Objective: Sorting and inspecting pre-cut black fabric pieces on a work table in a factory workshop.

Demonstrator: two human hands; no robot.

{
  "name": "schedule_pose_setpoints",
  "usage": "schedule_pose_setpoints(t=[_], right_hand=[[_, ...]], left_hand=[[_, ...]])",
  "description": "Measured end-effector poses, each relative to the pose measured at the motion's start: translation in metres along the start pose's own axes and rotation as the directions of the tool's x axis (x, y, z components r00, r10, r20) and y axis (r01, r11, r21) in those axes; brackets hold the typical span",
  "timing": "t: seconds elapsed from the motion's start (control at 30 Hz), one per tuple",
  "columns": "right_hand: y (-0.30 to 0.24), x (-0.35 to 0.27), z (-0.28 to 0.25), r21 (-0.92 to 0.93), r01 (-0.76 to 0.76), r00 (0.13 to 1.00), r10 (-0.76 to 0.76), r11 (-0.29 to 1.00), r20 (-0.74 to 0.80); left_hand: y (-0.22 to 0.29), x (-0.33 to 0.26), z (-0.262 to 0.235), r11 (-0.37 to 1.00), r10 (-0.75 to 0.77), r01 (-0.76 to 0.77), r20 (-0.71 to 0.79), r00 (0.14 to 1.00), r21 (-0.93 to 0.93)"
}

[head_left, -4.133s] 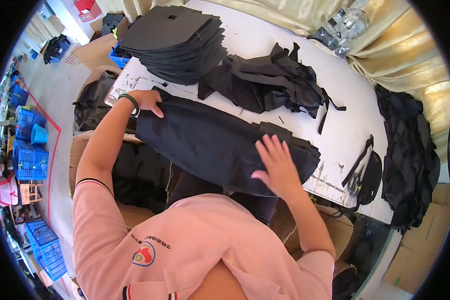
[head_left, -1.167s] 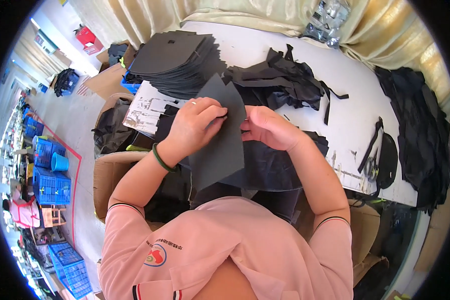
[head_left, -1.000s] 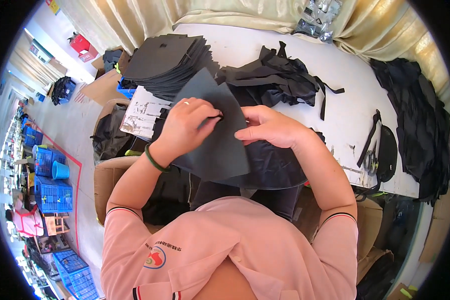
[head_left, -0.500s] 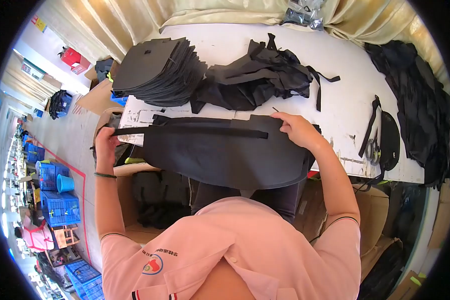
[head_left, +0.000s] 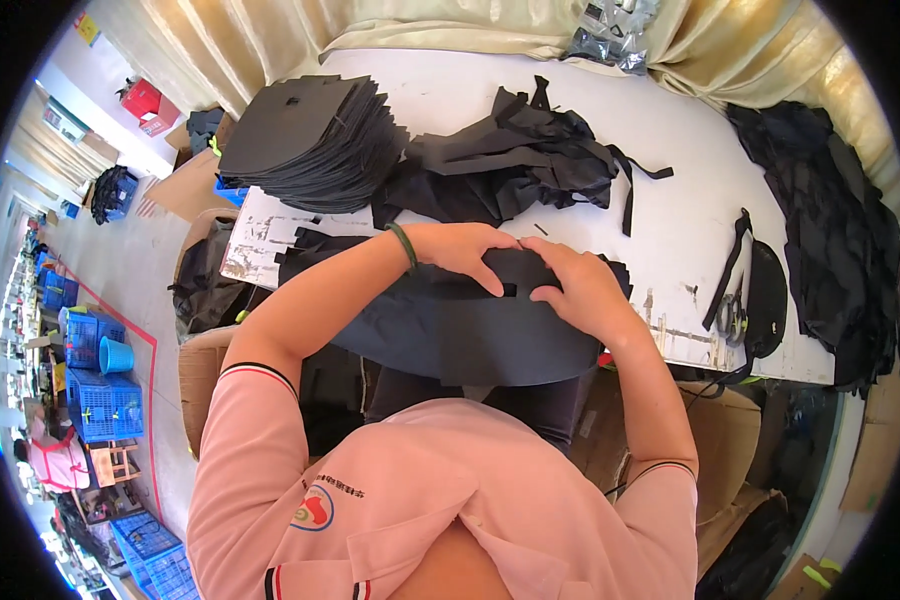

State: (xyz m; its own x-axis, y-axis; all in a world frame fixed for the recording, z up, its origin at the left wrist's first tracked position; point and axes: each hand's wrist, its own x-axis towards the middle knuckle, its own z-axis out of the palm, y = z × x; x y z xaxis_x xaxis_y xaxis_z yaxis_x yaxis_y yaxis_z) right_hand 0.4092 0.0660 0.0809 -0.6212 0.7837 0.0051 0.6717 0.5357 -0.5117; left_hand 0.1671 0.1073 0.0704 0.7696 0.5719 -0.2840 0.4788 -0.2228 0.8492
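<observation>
A black panel (head_left: 410,315) with a rounded near edge lies across the table's near edge, hanging over my lap. There is a small slot in it near its far edge. My left hand (head_left: 462,252) grips that far edge just left of the middle, its thumb on the face beside the slot. Close by on the right, my right hand (head_left: 582,290) holds the same edge, thumb and fingers bent around it. The two hands' fingertips nearly meet. Black fabric shows under the panel at both sides; how it joins the panel is hidden.
Beyond the panel on the white table (head_left: 700,130) stand a stack of dark boards (head_left: 305,145) and crumpled black fabric (head_left: 510,160) with straps. Scissors (head_left: 732,318) lie by a black pouch (head_left: 767,300) on the right. A black fabric pile (head_left: 830,240) covers the right edge.
My left hand has let go of the black strap and moved right to the panel's far edge. The strap is out of sight, and the slot now shows. My right hand has shifted slightly nearer.
</observation>
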Motion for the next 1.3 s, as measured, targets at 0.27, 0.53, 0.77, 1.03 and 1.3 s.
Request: schedule_pose_setpoints(t=[0.27,0.53,0.77,1.03,1.3], right_hand=[[-0.010,-0.010,-0.004,-0.175,0.034,0.990,-0.058,0.984,-0.131],[-0.013,-0.007,0.013,-0.302,0.014,0.978,-0.075,0.953,-0.193],[0.053,0.019,0.017,-0.184,-0.028,0.952,-0.030,0.982,-0.303],[0.124,0.127,0.013,-0.435,-0.309,0.915,0.139,0.846,-0.380],[0.045,0.128,-0.082,-0.243,0.090,0.772,-0.221,0.966,-0.595]], left_hand=[[-0.001,0.019,0.002,0.933,-0.010,0.050,0.111,0.994,-0.358],[0.004,0.015,-0.001,0.988,0.003,-0.009,-0.037,0.999,-0.152],[0.007,-0.019,0.081,0.632,0.383,-0.210,-0.065,0.922,0.746],[-0.026,-0.022,0.108,0.775,0.340,-0.240,-0.066,0.938,0.584],[-0.002,-0.039,0.033,0.920,0.390,-0.278,-0.704,0.593,0.276]])
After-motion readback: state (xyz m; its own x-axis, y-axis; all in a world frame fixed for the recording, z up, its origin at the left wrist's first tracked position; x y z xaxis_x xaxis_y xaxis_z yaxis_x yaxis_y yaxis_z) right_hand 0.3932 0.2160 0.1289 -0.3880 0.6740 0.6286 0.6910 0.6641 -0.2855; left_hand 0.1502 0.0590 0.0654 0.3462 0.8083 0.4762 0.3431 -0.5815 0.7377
